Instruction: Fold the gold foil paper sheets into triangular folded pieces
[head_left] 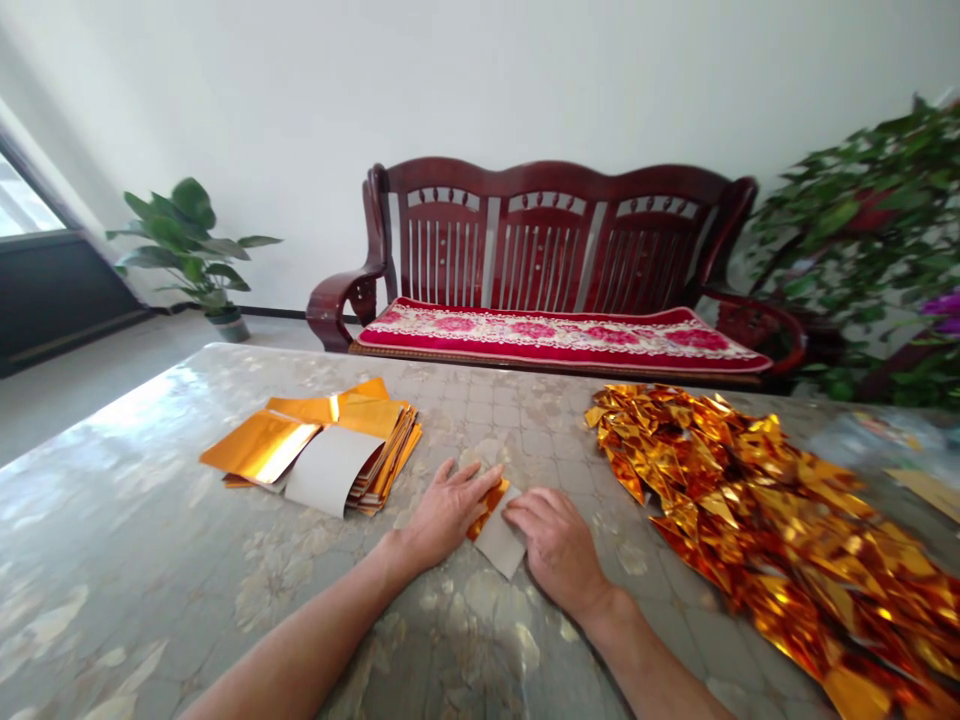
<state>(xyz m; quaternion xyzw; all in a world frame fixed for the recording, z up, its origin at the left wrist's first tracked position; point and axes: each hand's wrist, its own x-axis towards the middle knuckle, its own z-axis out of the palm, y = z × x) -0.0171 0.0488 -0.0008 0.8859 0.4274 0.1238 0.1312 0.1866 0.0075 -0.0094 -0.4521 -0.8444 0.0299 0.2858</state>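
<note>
The foil paper piece lies flat on the table, near the middle, between the two hands. Its long axis, as far as the fingers let it show, slants from near left to far right; the plain grey face shows on the right, a gold strip along the left, and one grey corner points toward the near side.

From the left, a potted plant stands on the floor beyond the table. On the table's left half sits a stack of foil sheets, some gold side up, fanned unevenly, with one grey sheet curling down over the near side. Right of it, the left hand is palm down, fingers spread and pointing far right, pressing on the gold strip. The right hand has its fingers bent, tips on the grey part's right side; whether it pinches the edge I cannot tell. At the far side stands a dark red bench with a flowered cushion. Farther right, a heap of folded gold foil stretches from far to near, beside clear plastic.
</note>
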